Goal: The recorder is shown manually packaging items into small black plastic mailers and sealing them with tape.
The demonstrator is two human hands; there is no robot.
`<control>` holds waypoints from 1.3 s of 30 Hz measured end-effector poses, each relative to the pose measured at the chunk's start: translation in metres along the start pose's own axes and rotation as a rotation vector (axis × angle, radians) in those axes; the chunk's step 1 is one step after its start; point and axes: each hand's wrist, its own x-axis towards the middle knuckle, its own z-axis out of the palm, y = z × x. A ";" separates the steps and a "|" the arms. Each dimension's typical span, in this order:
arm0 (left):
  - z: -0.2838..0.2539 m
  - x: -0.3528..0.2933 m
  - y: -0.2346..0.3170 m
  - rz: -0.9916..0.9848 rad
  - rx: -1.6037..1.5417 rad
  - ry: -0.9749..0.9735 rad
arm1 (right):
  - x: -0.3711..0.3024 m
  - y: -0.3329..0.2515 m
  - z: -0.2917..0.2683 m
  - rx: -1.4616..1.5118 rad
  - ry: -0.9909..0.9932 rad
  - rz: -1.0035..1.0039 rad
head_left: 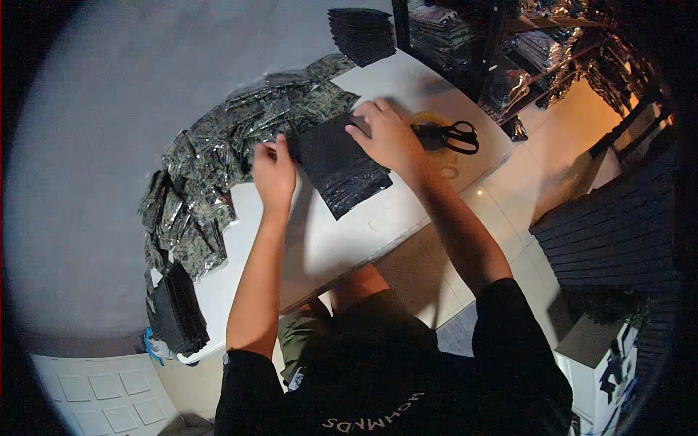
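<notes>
A flat black folded garment in a clear plastic bag (336, 163) lies on the white table in front of me, its glossy end toward me. My left hand (275, 174) is just beside its left edge, fingers curled in and thumb up; whether something thin is between them is hidden. Over the far right corner of the bagged garment is my right hand (389, 138), with thumb and fingers apart. Black-handled scissors (459, 137) rest to the right of that hand, beside a roll of yellowish tape (430, 120).
Camouflage-patterned items in clear bags (218, 142) are heaped along the table's wall side. Black stacks stand at its far end (361, 35) and near left end (178, 309). Shelves with bagged goods (534, 54) are at the far right. A large dark stack (611, 232) rises beyond the tiled floor.
</notes>
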 end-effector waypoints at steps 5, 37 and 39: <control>-0.010 -0.024 0.035 0.563 0.282 -0.146 | 0.018 -0.005 0.018 -0.002 -0.150 -0.330; -0.014 -0.049 0.018 -0.676 -0.783 -0.481 | -0.022 0.010 -0.016 0.390 -0.253 0.271; -0.008 -0.047 0.024 -0.812 -0.858 -0.479 | -0.026 0.018 -0.009 0.304 -0.239 0.302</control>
